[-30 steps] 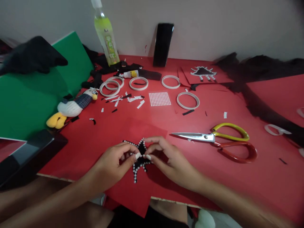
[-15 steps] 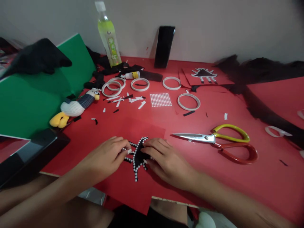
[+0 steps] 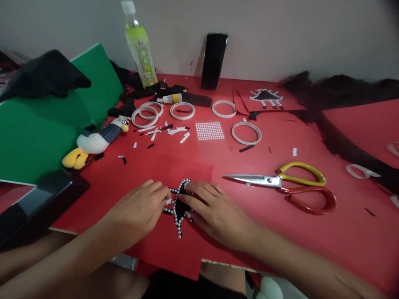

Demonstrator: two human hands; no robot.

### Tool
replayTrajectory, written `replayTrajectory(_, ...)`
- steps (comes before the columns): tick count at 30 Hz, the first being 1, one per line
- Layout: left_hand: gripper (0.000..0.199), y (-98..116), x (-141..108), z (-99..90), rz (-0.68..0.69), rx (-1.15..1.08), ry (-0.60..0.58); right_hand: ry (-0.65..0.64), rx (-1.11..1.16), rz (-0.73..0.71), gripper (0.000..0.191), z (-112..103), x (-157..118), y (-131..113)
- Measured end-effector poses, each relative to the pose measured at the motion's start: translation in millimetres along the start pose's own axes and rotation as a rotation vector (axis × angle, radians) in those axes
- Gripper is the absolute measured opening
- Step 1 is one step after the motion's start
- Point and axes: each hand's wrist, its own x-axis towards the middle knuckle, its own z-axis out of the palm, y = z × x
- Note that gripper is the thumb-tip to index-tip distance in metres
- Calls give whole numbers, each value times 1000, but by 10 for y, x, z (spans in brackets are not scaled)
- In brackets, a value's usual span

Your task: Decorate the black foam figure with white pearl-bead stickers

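Drawn apart since a second ago, when their fingertips met over the middle of the black shape [image 3: 180, 210], the two hands are now set at its opposite sides. By the left hand [image 3: 145, 205], the beaded strips [image 3: 168, 211] at the shape's left side are reached; its thumb and fingers are brought close together, but whether a bead is pinched between them cannot be told. By the right hand [image 3: 215, 207], the shape's right part is covered; its fingers are loosely spread, with the thumb kept apart from them near the lower edge. The shape, edged with beads, is laid on a red sheet [image 3: 174, 257] near the front edge of the table [image 3: 349, 245].

To the right, scissors [image 3: 270, 181] are laid down with the blades pointed left. Farther back, a sheet of beads [image 3: 210, 131] is flanked by tape rings [image 3: 247, 142], and another beaded shape [image 3: 264, 95] is set on red paper.
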Motion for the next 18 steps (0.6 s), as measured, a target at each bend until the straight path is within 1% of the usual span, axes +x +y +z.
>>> replayTrajectory(3,29,25,2,10,32,75,9,-4,-54,-28,35,8,-2,-6)
replayTrajectory(5,30,55,2,11,52,129,12,0,-90,-37,34,16,-6,-9)
replayTrajectory(10,30,134,-30,16,44,244,62,-15,-106,-34,31,18,-8,-17)
replayTrajectory(13,30,149,-54,29,22,216,86,-22,-117,-41,33,13,-3,-18)
replayTrajectory(18,27,149,-71,43,-69,64,139,-29,-165,-76,33,20,-2,-21)
